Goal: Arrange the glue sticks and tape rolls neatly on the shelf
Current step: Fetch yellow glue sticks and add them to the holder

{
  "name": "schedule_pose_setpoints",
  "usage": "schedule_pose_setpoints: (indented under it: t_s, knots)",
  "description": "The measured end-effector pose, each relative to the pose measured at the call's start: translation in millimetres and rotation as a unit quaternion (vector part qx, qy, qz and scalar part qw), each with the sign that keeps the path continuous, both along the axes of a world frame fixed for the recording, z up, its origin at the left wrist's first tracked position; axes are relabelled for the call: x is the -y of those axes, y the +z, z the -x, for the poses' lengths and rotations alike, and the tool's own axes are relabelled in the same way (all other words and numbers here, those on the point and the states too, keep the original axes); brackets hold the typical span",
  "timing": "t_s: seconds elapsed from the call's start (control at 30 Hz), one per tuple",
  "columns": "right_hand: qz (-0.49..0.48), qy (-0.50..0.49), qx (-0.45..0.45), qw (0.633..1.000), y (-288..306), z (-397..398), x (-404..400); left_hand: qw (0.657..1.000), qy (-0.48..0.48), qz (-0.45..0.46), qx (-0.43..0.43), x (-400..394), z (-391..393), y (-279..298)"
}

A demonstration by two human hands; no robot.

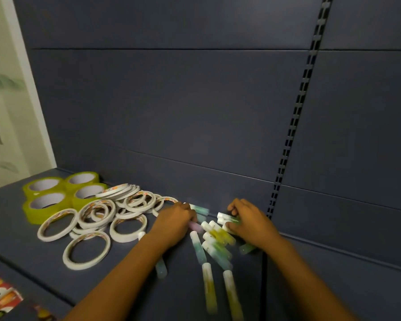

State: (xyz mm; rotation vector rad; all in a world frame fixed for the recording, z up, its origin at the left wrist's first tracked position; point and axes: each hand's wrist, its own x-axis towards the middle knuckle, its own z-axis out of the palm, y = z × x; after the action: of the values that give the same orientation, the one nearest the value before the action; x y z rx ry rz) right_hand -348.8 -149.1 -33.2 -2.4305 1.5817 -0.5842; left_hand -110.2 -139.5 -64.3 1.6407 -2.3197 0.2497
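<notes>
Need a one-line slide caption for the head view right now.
Both hands, left hand and right hand, gather scattered glue sticks on the dark shelf beside white tape rolls and yellow-green tape rolls.

On the shelf [21, 230], four wide tape rolls [63, 193] sit in a two-by-two block at ten o'clock, nearest the left end. Just to their right and in front, a heap of thin tape rolls [116, 212] overlaps, one ring [86, 250] lying apart at eight o'clock of the heap. The glue sticks [215, 242] lie scattered right of the heap, at five o'clock, near the back panel [171, 112]. The left hand [174, 223] rests between heap and sticks; the right hand [248, 221] is at the sticks' three o'clock.
</notes>
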Motion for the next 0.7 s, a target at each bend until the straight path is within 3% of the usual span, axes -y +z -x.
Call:
schedule_pose_setpoints:
  t_s: [0.23,0.37,0.43,0.53,0.7]
  knots:
    - [0.013,-0.021,0.002,1.0,1,-2,-5,0.999,-0.019,0.008,-0.028,4,-13,5]
    - [0.025,-0.016,-0.004,1.0,7,-5,-7,0.985,0.006,-0.016,-0.174,-7,-26,19]
    - [0.024,-0.012,-0.004,1.0,10,-9,-9,0.958,0.009,-0.014,-0.285,-15,-30,24]
    - [0.015,-0.006,-0.004,1.0,11,-17,-11,0.888,0.009,-0.036,-0.457,-27,-32,31]
    - [-0.012,0.001,-0.032,0.999,7,-28,-10,0.814,0.015,-0.049,-0.579,-36,-35,33]
